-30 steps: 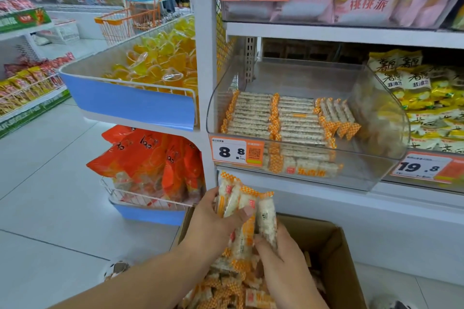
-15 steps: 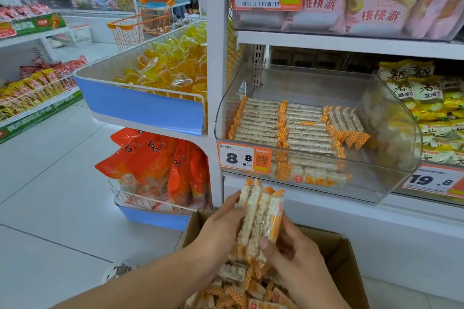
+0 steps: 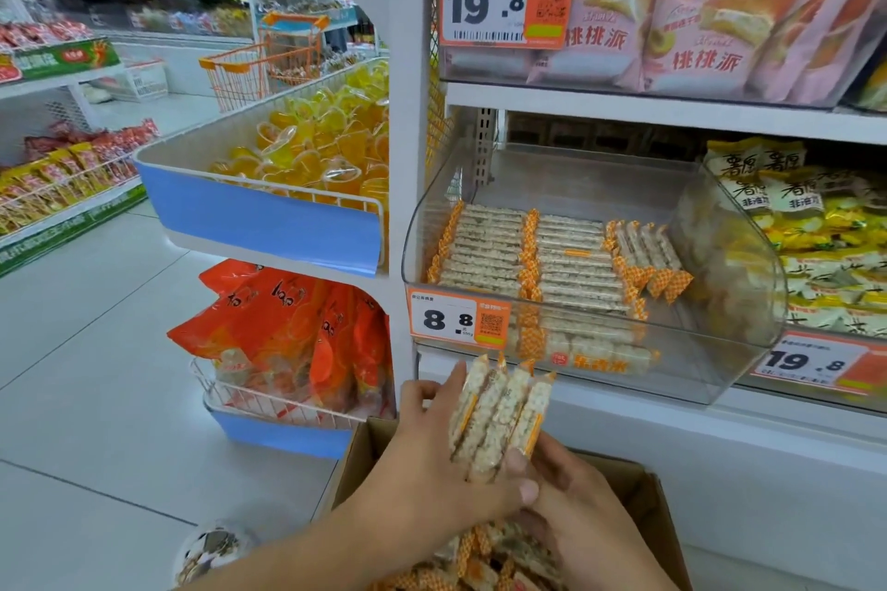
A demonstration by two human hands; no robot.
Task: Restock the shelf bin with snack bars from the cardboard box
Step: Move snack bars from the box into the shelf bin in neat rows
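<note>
both hands clamp one upright bundle of snack bars [image 3: 499, 418] above the cardboard box [image 3: 643, 494]: left hand [image 3: 432, 461] wraps its left side, right hand [image 3: 571, 504] grips the lower right. more bars lie loose in the box. clear shelf bin [image 3: 720, 350] just above holds neat rows.

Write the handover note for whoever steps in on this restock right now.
Left hand and right hand: both grip one bundle of snack bars, held upright above the cardboard box, below the clear shelf bin.
Done: two neat rows and a few angled bars lie in the bin's left and middle; a lower layer shows through the front wall.
Left: put this bundle in the bin's free right side, then carry on with the loose bars remaining in the box.
</note>
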